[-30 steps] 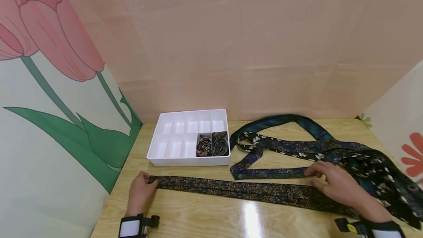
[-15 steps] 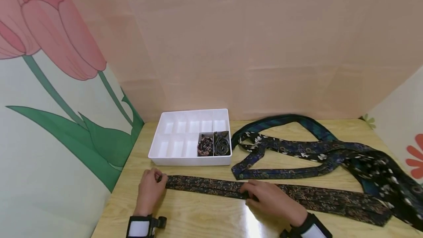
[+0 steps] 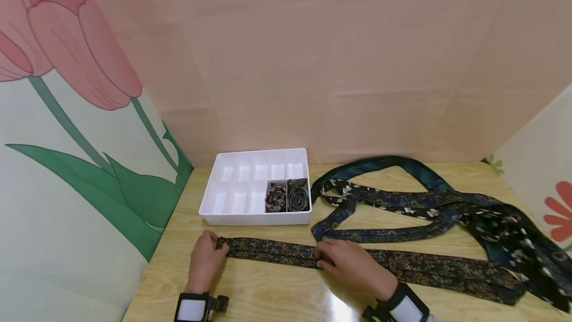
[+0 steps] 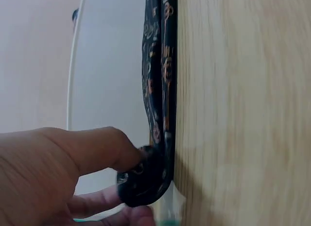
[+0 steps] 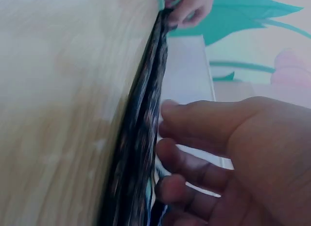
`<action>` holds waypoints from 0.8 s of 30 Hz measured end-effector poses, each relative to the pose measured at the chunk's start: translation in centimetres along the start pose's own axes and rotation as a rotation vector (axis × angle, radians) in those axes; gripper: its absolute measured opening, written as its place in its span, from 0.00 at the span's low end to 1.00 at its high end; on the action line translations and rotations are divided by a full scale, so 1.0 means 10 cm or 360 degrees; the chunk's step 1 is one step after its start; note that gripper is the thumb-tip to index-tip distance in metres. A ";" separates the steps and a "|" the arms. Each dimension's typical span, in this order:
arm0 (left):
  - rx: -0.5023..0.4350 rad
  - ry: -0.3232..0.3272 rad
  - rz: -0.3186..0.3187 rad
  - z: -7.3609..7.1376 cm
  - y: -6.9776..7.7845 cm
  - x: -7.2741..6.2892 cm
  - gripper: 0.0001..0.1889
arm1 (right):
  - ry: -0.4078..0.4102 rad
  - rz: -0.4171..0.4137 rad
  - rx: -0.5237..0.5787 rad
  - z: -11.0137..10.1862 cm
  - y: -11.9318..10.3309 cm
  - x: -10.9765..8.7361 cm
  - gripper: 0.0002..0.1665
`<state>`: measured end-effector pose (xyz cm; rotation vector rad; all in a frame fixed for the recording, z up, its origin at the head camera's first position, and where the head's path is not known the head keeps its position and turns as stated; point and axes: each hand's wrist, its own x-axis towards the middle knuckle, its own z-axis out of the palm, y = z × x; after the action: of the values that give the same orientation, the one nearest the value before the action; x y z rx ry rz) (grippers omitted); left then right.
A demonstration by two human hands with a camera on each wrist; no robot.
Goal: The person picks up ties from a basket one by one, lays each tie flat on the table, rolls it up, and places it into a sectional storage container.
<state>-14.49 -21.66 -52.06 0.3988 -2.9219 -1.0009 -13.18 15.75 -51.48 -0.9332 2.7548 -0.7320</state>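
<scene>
A dark necktie (image 3: 272, 252) with a small reddish-brown pattern stretches across the table, folded lengthwise, its wide end at the right. My left hand (image 3: 206, 261) pinches the narrow end; in the left wrist view that end of the necktie (image 4: 167, 65) curls back on itself between thumb and fingers. Midway along the tie is my right hand (image 3: 353, 265). In the right wrist view the loosely bent fingers of the right hand (image 5: 233, 153) lie along the edge of the necktie (image 5: 141, 124), not wrapped round it; whether they touch it is hard to tell.
Behind the tie stands a white compartment tray (image 3: 254, 219). Two front-right compartments hold a rolled brownish tie (image 3: 275, 198) and a rolled dark tie (image 3: 297, 197). Several loose ties (image 3: 482, 207) lie tangled at the right, partly meeting the wide end. A pink-beige backdrop (image 3: 330, 63) rises behind.
My right hand has moved left, from the wide part of the necktie to its middle. My left hand has shifted slightly right, and the narrow end has been folded over with it.
</scene>
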 end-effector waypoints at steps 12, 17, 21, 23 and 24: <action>-0.0023 0.0044 0.0256 0.16 0.14 -0.03 0.06 | -0.0073 -0.0101 -0.0124 0.25 -0.24 0.29 0.23; -0.0022 0.0043 0.0250 0.17 0.14 -0.06 0.05 | -0.0089 -0.0085 -0.0087 0.26 -0.25 0.30 0.23; -0.0009 0.0008 0.0170 0.16 0.14 -0.05 0.13 | -0.0110 -0.0071 -0.0074 0.26 -0.25 0.31 0.23; -0.0016 -0.0007 0.0142 0.17 0.15 -0.04 0.17 | -0.0118 -0.0064 -0.0076 0.26 -0.25 0.32 0.23; -0.0033 -0.0016 0.0131 0.18 0.16 -0.04 0.18 | -0.0119 -0.0061 -0.0081 0.26 -0.25 0.32 0.23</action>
<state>-14.68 -19.30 -52.46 0.2707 -2.9074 -1.0242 -13.71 11.07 -52.44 -1.0043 2.7091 -0.6224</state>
